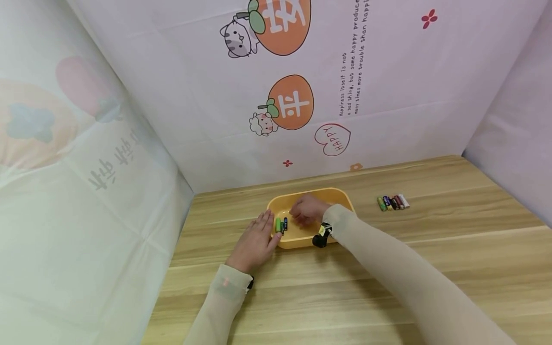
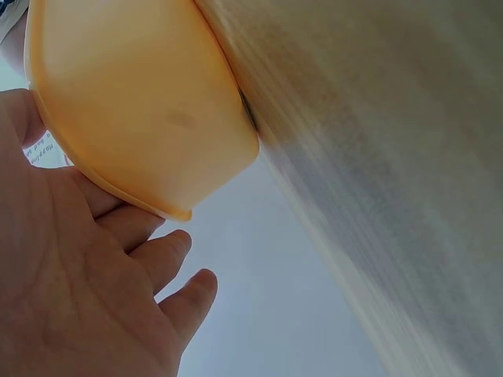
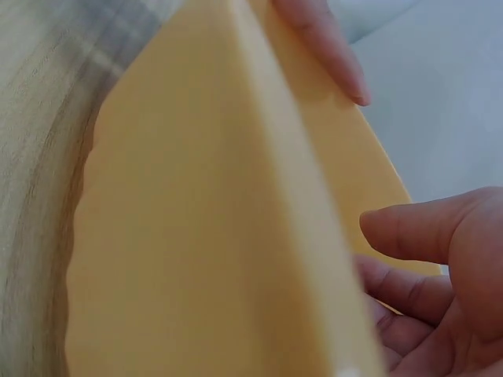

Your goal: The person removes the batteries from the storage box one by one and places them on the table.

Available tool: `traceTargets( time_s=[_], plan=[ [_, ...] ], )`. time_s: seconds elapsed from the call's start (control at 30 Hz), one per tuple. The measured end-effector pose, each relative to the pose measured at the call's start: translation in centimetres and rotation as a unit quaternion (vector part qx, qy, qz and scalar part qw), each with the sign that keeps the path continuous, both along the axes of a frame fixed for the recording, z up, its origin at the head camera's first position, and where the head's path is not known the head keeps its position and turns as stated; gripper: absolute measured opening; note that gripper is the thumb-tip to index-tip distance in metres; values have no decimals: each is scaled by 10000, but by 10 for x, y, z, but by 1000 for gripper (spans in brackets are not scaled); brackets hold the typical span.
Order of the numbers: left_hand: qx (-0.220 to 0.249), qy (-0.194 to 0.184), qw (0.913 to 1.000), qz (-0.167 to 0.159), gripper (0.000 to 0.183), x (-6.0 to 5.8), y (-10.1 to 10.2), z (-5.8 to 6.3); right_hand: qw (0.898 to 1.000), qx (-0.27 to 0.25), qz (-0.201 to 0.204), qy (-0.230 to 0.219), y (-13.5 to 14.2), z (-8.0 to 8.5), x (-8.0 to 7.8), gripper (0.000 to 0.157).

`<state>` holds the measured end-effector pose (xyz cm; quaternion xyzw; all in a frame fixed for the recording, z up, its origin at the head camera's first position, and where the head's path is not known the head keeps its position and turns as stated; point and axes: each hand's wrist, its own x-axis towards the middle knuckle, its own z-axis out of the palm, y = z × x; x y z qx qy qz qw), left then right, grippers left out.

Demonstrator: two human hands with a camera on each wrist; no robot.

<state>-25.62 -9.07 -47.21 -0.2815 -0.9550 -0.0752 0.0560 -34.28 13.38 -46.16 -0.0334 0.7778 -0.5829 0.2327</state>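
A yellow-orange plastic box [image 1: 302, 243] stands on the table, with a light green battery [image 1: 278, 225], a dark battery [image 1: 282, 227] and a blue battery [image 1: 285, 224] at its left end. My left hand [image 1: 254, 242] rests against the left rim, its fingers straight; the left wrist view shows them along the lip. Inside the box is my right hand [image 1: 308, 209], to the right of the batteries. Its thumb [image 3: 405, 232] stands apart from the bent fingers in the right wrist view, where the near wall hides the fingertips. Nothing shows between thumb and fingers.
Several batteries [image 1: 393, 202] lie side by side on the wooden table [image 1: 453, 230], right of the box. A printed cloth [image 1: 375, 139] hangs behind the table, with more cloth on the left and right sides.
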Motion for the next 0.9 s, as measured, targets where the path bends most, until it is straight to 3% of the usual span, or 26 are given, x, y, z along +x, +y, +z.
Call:
traceTargets(
  time_s=[0.23,0.63,0.9],
  plan=[
    [-52,37,10000,-60,66,2,1,4,9998,115,-147,-7,-8,-1,3,19],
    [23,64,9999,-86,65,3,0,0,9980,495,-390,35,-28,-15,-2,13],
    [29,84,9999,-72,66,3,2,1,9882,1417,-321,487,-37,-14,-3,18]
  ],
)
